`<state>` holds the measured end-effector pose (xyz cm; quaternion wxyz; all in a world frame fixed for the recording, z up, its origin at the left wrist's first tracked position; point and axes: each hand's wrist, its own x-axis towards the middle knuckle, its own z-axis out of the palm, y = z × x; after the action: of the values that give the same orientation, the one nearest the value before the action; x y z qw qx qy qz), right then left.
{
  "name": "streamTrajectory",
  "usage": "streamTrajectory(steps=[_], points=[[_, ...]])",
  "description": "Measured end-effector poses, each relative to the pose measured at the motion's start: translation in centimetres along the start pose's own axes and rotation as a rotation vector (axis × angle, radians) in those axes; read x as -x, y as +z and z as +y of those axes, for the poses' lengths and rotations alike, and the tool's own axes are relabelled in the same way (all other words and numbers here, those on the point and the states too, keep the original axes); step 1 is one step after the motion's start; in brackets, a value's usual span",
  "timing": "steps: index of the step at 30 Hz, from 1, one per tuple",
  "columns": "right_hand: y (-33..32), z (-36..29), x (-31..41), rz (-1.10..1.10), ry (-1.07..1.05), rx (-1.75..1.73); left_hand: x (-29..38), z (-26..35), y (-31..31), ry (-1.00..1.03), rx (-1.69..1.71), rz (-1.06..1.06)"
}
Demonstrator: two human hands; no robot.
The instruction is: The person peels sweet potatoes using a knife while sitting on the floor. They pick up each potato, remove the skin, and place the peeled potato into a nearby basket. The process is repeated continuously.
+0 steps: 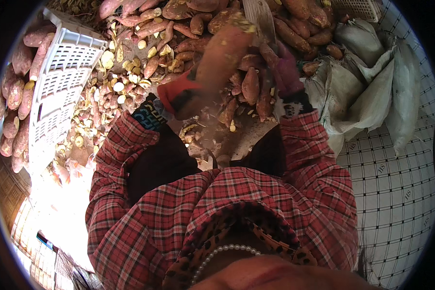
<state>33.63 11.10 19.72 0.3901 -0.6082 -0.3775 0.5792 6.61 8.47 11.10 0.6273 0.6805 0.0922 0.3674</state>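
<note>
My left hand (181,90), in a red and black glove, grips a large sweet potato (221,58) from below and beside it. The tuber is blurred, and its upper end shows a rough yellowish cut face. My right hand (289,72), in a pink-purple glove, is closed around the lower end of a knife (260,18) with a broad, stained, grey-brown blade. The blade points away from me, just right of the tuber's cut end. Under and between my hands lie smaller sweet potatoes (250,86).
More sweet potatoes (293,32) are heaped ahead. Cut ends and scraps (130,78) cover the ground at left. A white plastic crate (58,72) stands there, with sweet potatoes (18,94) beyond its slatted side. Crumpled woven sacks (359,87) lie at right on patterned sheeting (391,188).
</note>
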Motion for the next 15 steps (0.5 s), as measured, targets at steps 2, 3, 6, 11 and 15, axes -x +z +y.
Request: streamTrajectory(steps=[2,3,6,11,15], points=[[0.2,-2.1,2.6,-0.036,-0.134,0.222,0.8,-1.0,-0.5,-0.102,0.114,0.073],[0.2,-3.1,3.6,-0.079,-0.239,0.322,1.1,-1.4,-0.5,-0.093,-0.025,0.060],[0.1,-4.4,4.1,-0.223,-0.811,1.132,1.6,-1.6,-0.7,-0.246,0.025,-0.016],[-1.1,-5.7,-0.1,0.019,-0.268,1.288,0.9,-0.5,0.6,-0.435,0.429,0.402],[-1.5,-4.8,2.1,-0.074,-0.402,0.840,0.4,0.7,1.1,-0.517,0.586,0.364]])
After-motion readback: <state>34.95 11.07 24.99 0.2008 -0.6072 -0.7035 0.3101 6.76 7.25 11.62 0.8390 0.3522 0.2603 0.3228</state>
